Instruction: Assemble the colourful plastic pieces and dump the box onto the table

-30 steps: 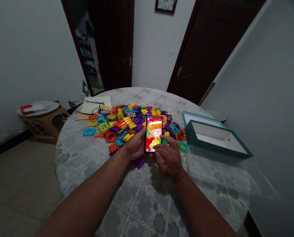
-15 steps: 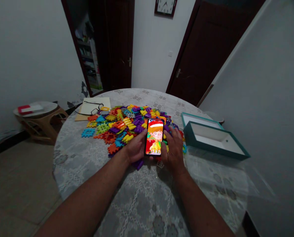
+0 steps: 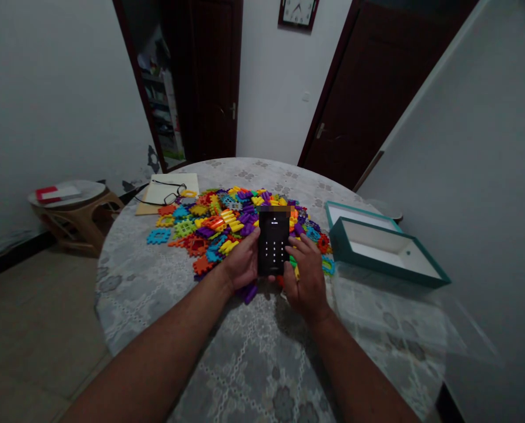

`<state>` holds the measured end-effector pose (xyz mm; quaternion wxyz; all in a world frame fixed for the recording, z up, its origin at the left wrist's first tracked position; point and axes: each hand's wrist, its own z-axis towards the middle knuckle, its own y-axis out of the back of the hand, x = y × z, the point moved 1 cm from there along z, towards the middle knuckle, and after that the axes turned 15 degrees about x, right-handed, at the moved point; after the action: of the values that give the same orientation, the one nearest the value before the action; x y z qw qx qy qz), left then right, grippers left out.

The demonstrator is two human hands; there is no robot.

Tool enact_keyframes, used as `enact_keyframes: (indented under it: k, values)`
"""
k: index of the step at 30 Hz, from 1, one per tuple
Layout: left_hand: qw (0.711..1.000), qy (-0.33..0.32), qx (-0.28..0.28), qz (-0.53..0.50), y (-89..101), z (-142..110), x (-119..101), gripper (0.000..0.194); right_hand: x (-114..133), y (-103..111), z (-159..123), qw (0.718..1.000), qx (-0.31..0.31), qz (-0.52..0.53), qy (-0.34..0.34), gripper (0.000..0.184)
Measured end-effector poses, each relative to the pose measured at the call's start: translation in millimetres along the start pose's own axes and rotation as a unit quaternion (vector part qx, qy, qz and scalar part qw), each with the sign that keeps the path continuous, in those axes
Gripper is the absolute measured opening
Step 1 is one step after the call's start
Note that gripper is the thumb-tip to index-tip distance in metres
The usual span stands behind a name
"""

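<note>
My left hand (image 3: 242,261) grips a smartphone (image 3: 273,242) from its left side, holding it upright over the table. The screen is dark and displays a number keypad. My right hand (image 3: 305,276) rests against the phone's right edge, fingers curled toward the screen. Behind and around both hands lies a pile of colourful plastic interlocking blocks (image 3: 209,220) on the round table (image 3: 253,352), which has a patterned grey cloth.
A teal box (image 3: 388,252) and its lid (image 3: 354,211) sit open at the right of the table. Glasses (image 3: 174,192) lie on a notebook (image 3: 157,191) at the far left. A small stool (image 3: 75,211) with a red item stands left. Dark doors are behind.
The phone's screen went from a bright cartoon picture to a dark keypad. My right hand's fingers shifted from beside the phone toward its lower right edge. The left hand kept its grip.
</note>
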<state>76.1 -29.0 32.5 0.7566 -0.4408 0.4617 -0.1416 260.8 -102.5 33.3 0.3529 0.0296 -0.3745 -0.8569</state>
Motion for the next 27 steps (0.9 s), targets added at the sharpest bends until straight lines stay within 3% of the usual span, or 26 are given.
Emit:
enact_keyframes:
  k: [16,21,27]
  values:
    - [0.996,-0.036,-0.078,0.007,-10.2,6.6,7.8,0.061,21.3,-4.9,3.4,0.996,0.074,-0.036,0.042,0.025]
    - [0.998,-0.035,-0.061,-0.003,-8.8,5.1,8.4,0.060,20.3,-7.0,3.4,0.995,0.087,-0.041,0.038,0.026]
    - [0.999,-0.035,-0.038,-0.015,-7.4,4.0,6.1,0.060,19.4,-2.5,3.5,0.998,0.048,-0.038,0.031,0.025]
